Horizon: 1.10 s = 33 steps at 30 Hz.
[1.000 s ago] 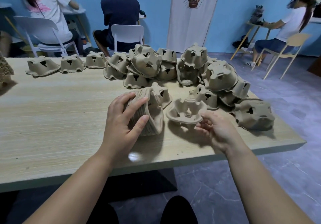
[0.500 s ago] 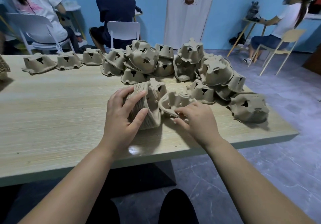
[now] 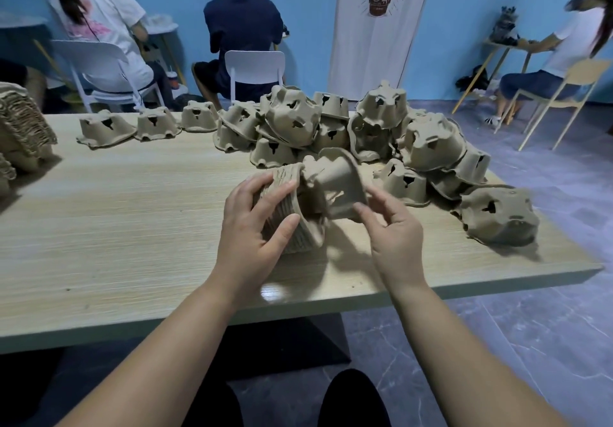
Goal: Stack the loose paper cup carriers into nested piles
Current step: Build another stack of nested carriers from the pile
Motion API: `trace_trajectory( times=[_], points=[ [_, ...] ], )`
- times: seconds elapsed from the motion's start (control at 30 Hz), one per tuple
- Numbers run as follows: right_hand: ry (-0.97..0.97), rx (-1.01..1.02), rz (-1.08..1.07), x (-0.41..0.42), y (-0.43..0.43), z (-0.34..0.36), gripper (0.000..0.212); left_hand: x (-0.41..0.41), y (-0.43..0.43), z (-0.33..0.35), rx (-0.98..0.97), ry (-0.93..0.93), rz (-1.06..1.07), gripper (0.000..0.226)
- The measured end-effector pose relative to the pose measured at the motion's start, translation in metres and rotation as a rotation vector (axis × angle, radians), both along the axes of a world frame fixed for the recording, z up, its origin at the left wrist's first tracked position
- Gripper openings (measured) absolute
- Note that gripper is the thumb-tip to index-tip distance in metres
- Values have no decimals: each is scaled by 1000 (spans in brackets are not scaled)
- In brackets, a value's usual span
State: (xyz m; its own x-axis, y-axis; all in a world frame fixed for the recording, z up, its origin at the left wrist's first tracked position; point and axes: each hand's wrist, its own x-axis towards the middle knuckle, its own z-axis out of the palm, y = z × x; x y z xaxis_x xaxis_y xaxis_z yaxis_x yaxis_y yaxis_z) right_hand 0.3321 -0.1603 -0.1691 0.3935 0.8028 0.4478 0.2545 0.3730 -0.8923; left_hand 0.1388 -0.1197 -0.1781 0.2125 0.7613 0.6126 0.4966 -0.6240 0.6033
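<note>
Head view: a single carrier [image 3: 335, 184] is being fitted onto a nested stack [image 3: 303, 239] at the near middle of the table [image 3: 116, 227].
The nested stack, lying on its side on the table, is gripped by the left hand [image 3: 255, 227] with curled fingers and thumb. The single carrier is pinched at its rim by the right hand [image 3: 394, 231] and touches the stack's right end. A loose heap [image 3: 365, 128] is seen just beyond, another nested pile [image 3: 23, 128] at the far left edge.
</note>
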Motion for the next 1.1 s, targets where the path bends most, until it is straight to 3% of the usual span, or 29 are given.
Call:
trace_trajectory(
  times=[0.27, 0.47, 0.67, 1.1],
  points=[
    [-109, 7, 147, -12, -7, -34, 45, 1, -2, 2, -35, 1, -5, 47],
    [-282, -37, 222, -6, -2, -27, 27, 2, -2, 2, -28, -6, -3, 47],
    [-120, -253, 471, -8, 2, -20, 26, 2, -2, 3, -20, 5, -1, 47],
    [-44, -299, 673, -33, 18, -14, 30, -13, 0, 0, 84, 24, 156, 41]
  ],
)
